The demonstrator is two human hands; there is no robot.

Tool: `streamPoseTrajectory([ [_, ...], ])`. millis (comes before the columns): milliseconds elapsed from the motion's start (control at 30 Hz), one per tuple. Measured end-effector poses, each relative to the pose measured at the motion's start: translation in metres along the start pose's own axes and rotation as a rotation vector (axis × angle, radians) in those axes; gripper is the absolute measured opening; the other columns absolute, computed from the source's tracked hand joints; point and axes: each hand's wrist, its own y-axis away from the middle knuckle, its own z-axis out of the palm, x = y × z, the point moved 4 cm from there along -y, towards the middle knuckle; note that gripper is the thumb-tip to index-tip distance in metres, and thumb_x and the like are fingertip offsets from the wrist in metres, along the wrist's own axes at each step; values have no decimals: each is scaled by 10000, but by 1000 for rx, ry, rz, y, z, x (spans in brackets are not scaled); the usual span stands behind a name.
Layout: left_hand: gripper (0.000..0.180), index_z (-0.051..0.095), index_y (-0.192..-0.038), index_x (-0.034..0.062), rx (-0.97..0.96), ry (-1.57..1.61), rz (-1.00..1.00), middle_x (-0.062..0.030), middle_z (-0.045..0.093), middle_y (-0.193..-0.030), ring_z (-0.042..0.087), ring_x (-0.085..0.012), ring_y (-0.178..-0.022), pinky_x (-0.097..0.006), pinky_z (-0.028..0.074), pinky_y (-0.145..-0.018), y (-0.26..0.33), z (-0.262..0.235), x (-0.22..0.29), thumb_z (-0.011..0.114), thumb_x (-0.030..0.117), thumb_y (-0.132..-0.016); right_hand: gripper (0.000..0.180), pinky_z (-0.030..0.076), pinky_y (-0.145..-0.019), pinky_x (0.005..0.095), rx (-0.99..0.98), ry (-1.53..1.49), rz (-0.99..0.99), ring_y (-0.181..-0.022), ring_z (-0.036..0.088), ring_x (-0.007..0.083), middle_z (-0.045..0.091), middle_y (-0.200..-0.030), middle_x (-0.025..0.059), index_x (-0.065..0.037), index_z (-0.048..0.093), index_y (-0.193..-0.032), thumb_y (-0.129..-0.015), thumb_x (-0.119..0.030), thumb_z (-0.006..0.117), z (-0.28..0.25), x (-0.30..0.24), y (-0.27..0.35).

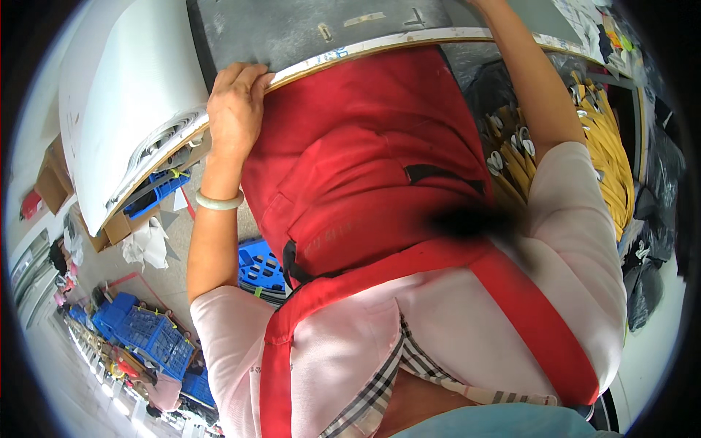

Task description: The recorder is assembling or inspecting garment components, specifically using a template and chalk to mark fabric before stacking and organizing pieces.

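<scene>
My left hand is at the near edge of the worktable, its fingers bent and pressed together over the rim beside a dark grey sheet or mat. A bangle circles that wrist. Bits of pale tape lie on the grey surface. Reaching away over the table, my right arm runs up to the top of the picture. Only a sliver of my right hand shows there; its fingers are cut off, so what they touch is hidden.
A large white roll of sheet material lies left of my left hand. Under the table at right hang bundled yellow pieces near black plastic bags. Blue crates and crumpled paper are on the left floor. My red apron touches the table edge.
</scene>
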Motion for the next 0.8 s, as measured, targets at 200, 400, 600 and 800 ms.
streamPoseTrajectory([
  [200, 177, 739, -1035, 54, 4, -15, -7, -126, 702, -1045, 675, -355, -918, -421, 545, -812, -9, 0, 0, 720, 187, -919, 306, 458, -666, 373, 54, 54, -61, -698, 566, 183, 652, -738, 92, 1, 702, -867, -877, -299, 758, 10, -4, 0],
  [400, 142, 677, -871, 44, 26, 136, 172, -171, 642, -887, 655, -381, -864, -474, 535, -751, -92, 59, 59, 632, 171, -917, 327, 406, -798, 207, -62, 170, -43, -868, 523, 44, 630, -924, -75, -80, 728, -1015, -938, -397, 739, -38, 62, -12],
  [600, 131, 664, -869, 60, 233, 86, 160, -161, 627, -873, 642, -369, -843, -471, 525, -745, -91, 85, 29, 630, 178, -915, 302, 440, -767, 223, -92, 15, 37, -811, 551, 62, 651, -889, -45, -65, 728, -1030, -951, -357, 724, 4, 20, -5],
  [800, 122, 666, -988, 85, 106, 50, 82, -133, 625, -993, 598, -355, -1020, -537, 443, -918, -101, 88, 51, 623, 178, -922, 260, 473, -699, 333, 258, 83, -144, -728, 580, 160, 631, -752, 60, -10, 685, -899, -911, -269, 712, -21, 7, 24],
])
